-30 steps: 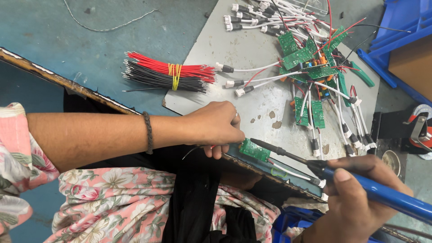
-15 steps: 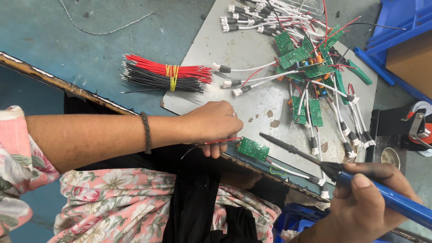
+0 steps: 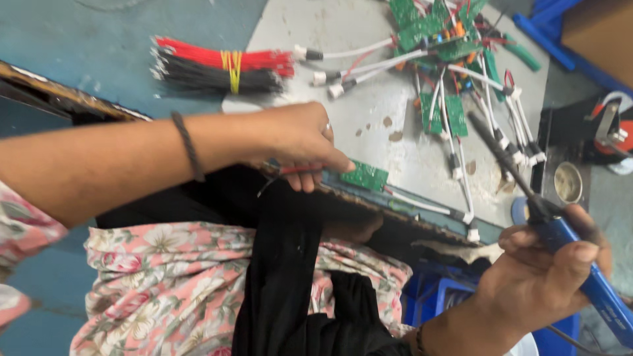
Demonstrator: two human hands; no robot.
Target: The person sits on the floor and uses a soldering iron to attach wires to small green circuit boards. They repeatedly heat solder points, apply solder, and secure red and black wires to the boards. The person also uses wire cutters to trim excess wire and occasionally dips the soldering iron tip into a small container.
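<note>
1. Now, compared with half a second earlier, the soldering iron (image 3: 521, 178) has swung up and away: its dark tip, which had been pointing close to the small green circuit board (image 3: 364, 176), stands well to the right of that board, over the loose white leads. Judged from this, the joint at the board is not being touched by the iron at this instant.
2. Left hand (image 3: 300, 142): fingers closed, pinching a red wire (image 3: 300, 169) just left of the circuit board, at the near edge of the grey work plate (image 3: 343, 39). The hand has kept its place against the board.
3. Right hand (image 3: 544, 273): fingers clenched around the iron's blue handle, lower right of the board, off the plate.
4. Work plate contents: the held board lies at its near edge with a white lead trailing to the right; a heap of green circuit boards with white leads (image 3: 455, 79) lies up and right of it.
5. Bundle of red and black wires (image 3: 217, 69), tied with a yellow band, lies up and left of the board, on the blue bench.
6. Containers: a small round metal cup (image 3: 568, 182) stands right of the board; its contents cannot be made out. A blue bin (image 3: 455, 296) sits below the bench edge, its contents hidden.
</note>
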